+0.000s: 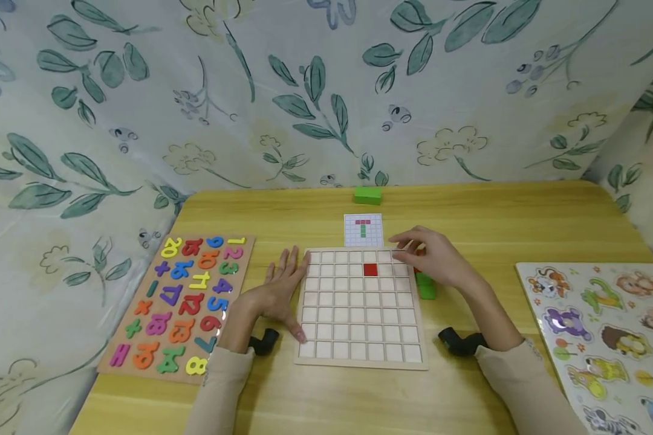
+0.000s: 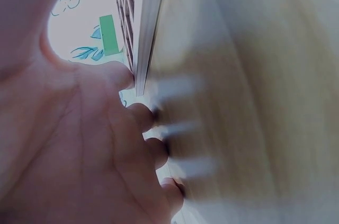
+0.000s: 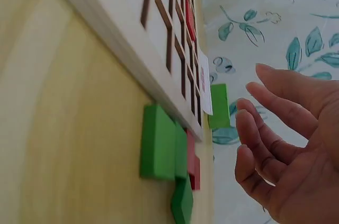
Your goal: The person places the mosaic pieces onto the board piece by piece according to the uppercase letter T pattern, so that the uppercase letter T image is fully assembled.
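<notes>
A wooden grid board [image 1: 360, 364] lies on the table, with one red square block [image 1: 370, 270] in a cell of its second row. My left hand [image 1: 276, 293] rests with fingers spread along the board's left edge, the thumb near the lower left corner. Over the upper right corner hovers my right hand [image 1: 432, 257], its fingers loosely bent and nothing between them, as the right wrist view shows. Beside the board's right edge sit green blocks [image 3: 158, 142] and red blocks [image 3: 196, 173], partly hidden by the right hand in the head view.
A card [image 1: 350, 237] with a T pattern in red and green lies behind the board, and a green block [image 1: 367, 195] farther back. Left is a number puzzle [image 1: 158, 284]; right, an animal puzzle board [image 1: 582, 314]. Patterned cloth [image 1: 326, 163] hangs behind the table.
</notes>
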A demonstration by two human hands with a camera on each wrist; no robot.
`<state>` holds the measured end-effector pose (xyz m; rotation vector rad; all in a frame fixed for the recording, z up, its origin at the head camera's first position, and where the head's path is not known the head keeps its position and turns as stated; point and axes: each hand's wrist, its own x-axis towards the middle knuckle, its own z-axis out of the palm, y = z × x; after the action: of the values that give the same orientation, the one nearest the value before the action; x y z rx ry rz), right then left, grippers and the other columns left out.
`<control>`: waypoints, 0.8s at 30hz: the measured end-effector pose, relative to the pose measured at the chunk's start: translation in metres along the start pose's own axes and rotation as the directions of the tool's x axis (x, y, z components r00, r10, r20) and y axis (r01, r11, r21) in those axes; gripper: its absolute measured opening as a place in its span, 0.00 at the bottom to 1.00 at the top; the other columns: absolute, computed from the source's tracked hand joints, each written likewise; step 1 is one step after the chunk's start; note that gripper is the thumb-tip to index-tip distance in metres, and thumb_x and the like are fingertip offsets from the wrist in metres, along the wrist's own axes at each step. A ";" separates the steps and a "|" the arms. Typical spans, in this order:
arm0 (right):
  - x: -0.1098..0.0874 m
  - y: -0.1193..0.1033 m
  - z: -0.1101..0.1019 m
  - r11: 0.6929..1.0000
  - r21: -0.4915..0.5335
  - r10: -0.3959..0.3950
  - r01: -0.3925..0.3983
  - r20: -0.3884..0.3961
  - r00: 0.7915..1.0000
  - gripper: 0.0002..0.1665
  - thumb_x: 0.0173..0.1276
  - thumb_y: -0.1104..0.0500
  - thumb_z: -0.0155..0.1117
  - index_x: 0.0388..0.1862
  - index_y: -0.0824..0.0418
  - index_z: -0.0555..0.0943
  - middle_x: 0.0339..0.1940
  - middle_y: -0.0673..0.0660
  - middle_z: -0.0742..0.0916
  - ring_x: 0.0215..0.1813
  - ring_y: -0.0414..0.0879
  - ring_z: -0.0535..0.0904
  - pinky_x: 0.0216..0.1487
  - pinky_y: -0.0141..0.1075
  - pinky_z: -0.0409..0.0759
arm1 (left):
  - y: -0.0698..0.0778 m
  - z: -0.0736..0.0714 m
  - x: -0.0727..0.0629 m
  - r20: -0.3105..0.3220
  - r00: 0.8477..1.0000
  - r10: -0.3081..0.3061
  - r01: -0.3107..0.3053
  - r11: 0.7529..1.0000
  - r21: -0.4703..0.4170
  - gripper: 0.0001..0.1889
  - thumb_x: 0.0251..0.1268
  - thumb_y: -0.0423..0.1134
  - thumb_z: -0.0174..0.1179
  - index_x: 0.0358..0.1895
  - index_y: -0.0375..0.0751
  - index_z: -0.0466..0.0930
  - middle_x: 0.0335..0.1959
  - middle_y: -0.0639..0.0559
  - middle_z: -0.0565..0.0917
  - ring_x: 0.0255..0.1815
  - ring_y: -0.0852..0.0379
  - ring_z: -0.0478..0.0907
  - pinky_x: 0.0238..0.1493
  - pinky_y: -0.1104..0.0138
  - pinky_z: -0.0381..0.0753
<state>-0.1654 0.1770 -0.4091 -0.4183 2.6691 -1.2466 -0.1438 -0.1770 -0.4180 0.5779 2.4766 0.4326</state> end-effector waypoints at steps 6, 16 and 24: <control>-0.011 0.024 -0.031 0.999 -0.020 0.035 -0.037 -0.080 0.996 0.22 0.76 0.51 0.66 0.64 0.60 0.83 0.60 0.61 0.84 0.54 0.55 0.79 0.46 0.37 0.79 | -0.001 0.000 -0.002 0.001 1.000 -0.003 0.003 1.000 0.000 0.86 0.30 0.58 0.87 0.84 0.46 0.23 0.83 0.38 0.17 0.84 0.38 0.14 0.83 0.39 0.22; -0.013 0.049 -0.040 0.993 -0.008 0.115 -0.115 0.030 0.993 0.25 0.75 0.53 0.67 0.67 0.60 0.81 0.59 0.64 0.85 0.55 0.54 0.78 0.51 0.33 0.78 | -0.001 0.000 -0.002 -0.003 1.000 0.002 -0.002 1.000 0.001 0.86 0.30 0.58 0.87 0.84 0.47 0.22 0.83 0.39 0.17 0.84 0.39 0.13 0.83 0.39 0.21; -0.015 0.053 -0.039 0.993 0.000 0.118 -0.118 0.061 0.991 0.25 0.75 0.52 0.68 0.66 0.61 0.81 0.62 0.63 0.82 0.57 0.54 0.76 0.54 0.35 0.76 | -0.001 0.000 -0.002 -0.005 1.000 -0.001 0.001 1.000 0.001 0.86 0.30 0.58 0.87 0.84 0.47 0.22 0.83 0.39 0.17 0.84 0.39 0.13 0.83 0.39 0.21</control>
<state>-0.1711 0.2428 -0.4247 -0.2882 2.5991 -1.1848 -0.1426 -0.1782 -0.4178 0.5769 2.4814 0.4333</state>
